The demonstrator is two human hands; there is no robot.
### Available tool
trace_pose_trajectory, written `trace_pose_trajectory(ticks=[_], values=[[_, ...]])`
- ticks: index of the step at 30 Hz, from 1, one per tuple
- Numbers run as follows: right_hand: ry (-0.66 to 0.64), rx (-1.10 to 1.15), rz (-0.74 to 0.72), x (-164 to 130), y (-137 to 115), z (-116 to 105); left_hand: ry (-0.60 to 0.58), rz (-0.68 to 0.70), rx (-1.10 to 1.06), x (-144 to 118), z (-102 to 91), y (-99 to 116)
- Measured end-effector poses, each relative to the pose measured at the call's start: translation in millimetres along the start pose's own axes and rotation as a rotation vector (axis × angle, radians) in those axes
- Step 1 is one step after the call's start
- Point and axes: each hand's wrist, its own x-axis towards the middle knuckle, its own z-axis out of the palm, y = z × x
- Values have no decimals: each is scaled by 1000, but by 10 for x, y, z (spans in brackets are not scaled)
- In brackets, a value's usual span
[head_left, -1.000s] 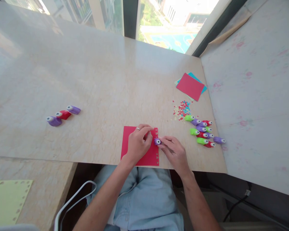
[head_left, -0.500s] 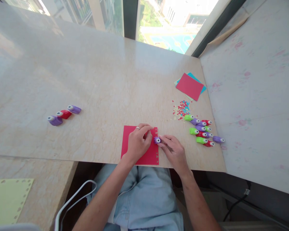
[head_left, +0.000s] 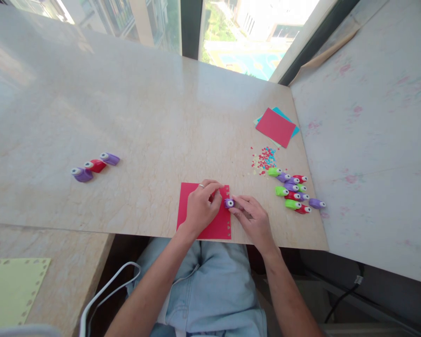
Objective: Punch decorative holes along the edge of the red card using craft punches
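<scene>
A sheet of red paper [head_left: 185, 206] lies near the table's front edge, with small punched holes along its right side. My left hand [head_left: 202, 206], a ring on one finger, rests on the sheet with its fingers curled and holds it by the right edge. Between the thumb and fingers of my right hand [head_left: 254, 219] is a small purple paper punch [head_left: 229, 203] with a white button on top. The punch sits over the paper's right edge, among the holes. My left fingertips are close beside it.
Several green, red and purple punches [head_left: 292, 187] stand at the right, below punched confetti [head_left: 264, 159] and stacked coloured cards [head_left: 276, 127]. More punches [head_left: 95, 165] stand at the left. A punched yellow sheet [head_left: 16, 290] lies lower left, near a white cable [head_left: 105, 285].
The view has shifted slightly. Both hands, the purple punch and the red paper keep the same places relative to each other.
</scene>
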Motion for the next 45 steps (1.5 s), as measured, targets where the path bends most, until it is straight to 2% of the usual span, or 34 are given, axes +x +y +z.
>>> trace_pose_trajectory(ticks=[7, 9, 12, 17, 22, 31, 45], values=[[49, 153, 259, 33, -57, -82, -1, -1, -7, 8, -7, 10], [5, 193, 345, 66, -106, -119, 3, -7, -11, 12, -8, 17], [-100, 121, 410, 131, -183, -162, 7, -8, -22, 19, -9, 14], [-187, 17, 431, 241, -226, -177, 65, -6, -119, 27, -11, -19], [-283, 34, 450, 311, -205, -197, 104, -36, -170, 30, -14, -22], [-297, 174, 493, 317, -174, -188, 86, -22, -153, 26, -18, -6], [-385, 41, 547, 349, -210, -195, 73, -8, -144, 18, -10, -23]])
